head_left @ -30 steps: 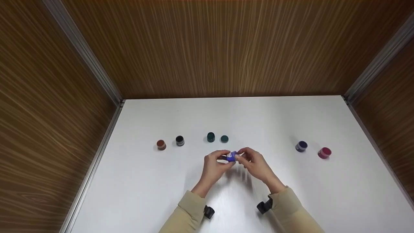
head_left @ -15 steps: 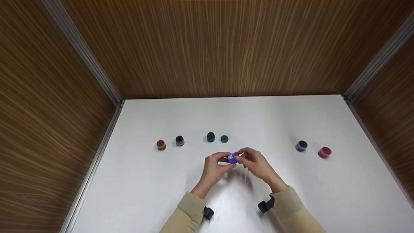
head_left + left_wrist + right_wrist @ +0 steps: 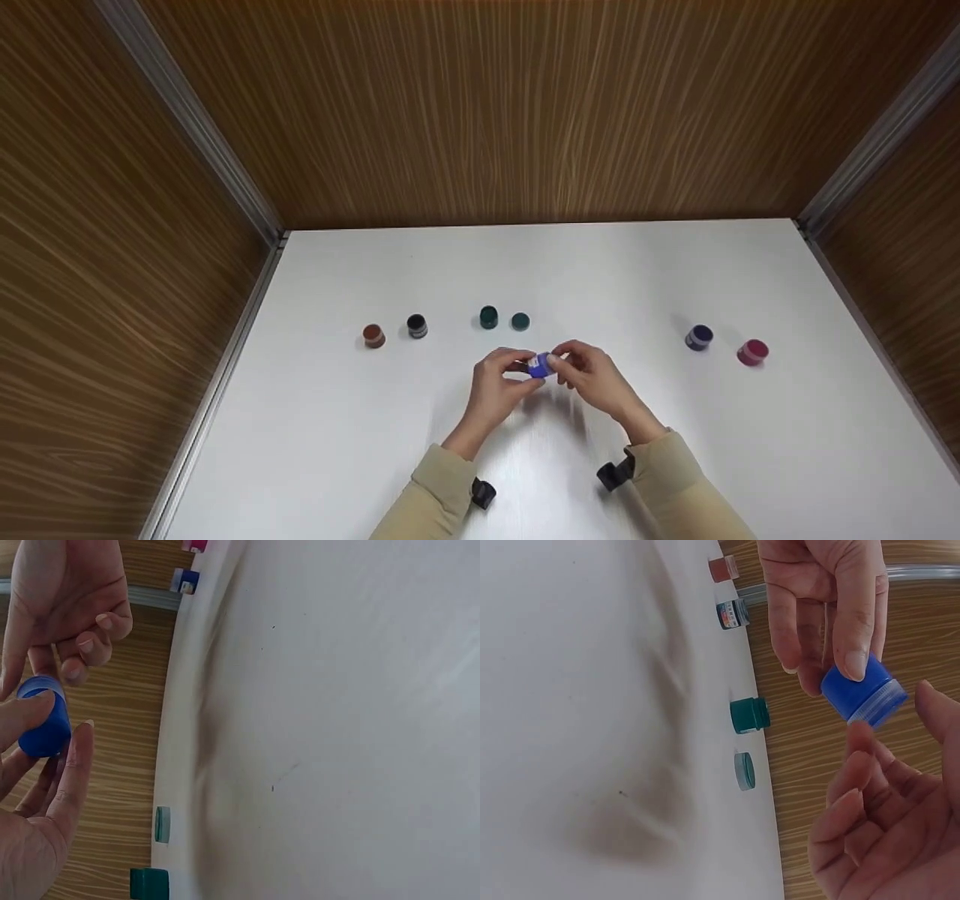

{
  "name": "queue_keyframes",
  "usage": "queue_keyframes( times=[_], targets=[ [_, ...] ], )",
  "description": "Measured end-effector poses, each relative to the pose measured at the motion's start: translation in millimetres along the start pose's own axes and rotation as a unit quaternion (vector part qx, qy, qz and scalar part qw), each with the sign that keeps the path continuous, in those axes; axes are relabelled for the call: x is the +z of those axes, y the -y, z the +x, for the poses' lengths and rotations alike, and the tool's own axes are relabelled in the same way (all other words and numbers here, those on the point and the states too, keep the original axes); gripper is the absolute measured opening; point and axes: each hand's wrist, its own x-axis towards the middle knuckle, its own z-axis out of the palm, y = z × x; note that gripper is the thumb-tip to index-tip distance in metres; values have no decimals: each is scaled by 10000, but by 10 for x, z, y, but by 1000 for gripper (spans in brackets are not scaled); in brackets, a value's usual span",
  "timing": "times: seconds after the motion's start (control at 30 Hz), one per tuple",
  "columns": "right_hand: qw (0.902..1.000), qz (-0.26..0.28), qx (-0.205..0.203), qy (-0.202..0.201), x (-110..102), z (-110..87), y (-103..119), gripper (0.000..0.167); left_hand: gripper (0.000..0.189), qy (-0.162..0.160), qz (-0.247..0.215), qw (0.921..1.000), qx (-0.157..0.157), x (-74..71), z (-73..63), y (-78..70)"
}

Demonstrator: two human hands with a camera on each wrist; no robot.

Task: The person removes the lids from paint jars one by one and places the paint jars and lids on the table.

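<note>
A small blue paint jar [image 3: 539, 365] with a ribbed, clear-edged lid [image 3: 879, 703] is held above the table between both hands. My left hand [image 3: 495, 391] grips the jar's body, thumb on one side and fingers on the other, as the left wrist view shows from close by. My right hand [image 3: 598, 384] is at the lid end, its thumb and forefinger on either side of the lid [image 3: 40, 685] and the other fingers curled. Beyond the hands, a green jar [image 3: 489, 318] stands uncapped, with a green lid [image 3: 520, 322] lying beside it.
On the left of the white table [image 3: 315, 435] stand a brown jar [image 3: 373, 336] and a black jar [image 3: 417, 326]. To the right are a dark purple-blue jar [image 3: 699, 337] and a pink-red jar [image 3: 752, 352]. Wood-grain panels [image 3: 525, 112] wall the back and sides.
The blue jar tilts and turns slightly between the hands, while the fingers shift a little at the lid. The jars on the table stay where they were.
</note>
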Motion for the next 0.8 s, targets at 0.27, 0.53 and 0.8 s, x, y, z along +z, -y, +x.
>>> queue_keyframes(
  times=[0.27, 0.53, 0.8],
  targets=[
    [9998, 164, 107, 39, -3, 11, 5, 29, 31, 31, -83, 9999, -60, -13, 3, -36],
    [9992, 87, -112, 377, -71, -66, 233, 30, 30, 69, -192, 9998, -46, -13, 4, -28],
    [9999, 54, 38, 104, 12, 12, -12, 30, 31, 30, 95, 9999, 109, 5, -5, -10]
  ],
)
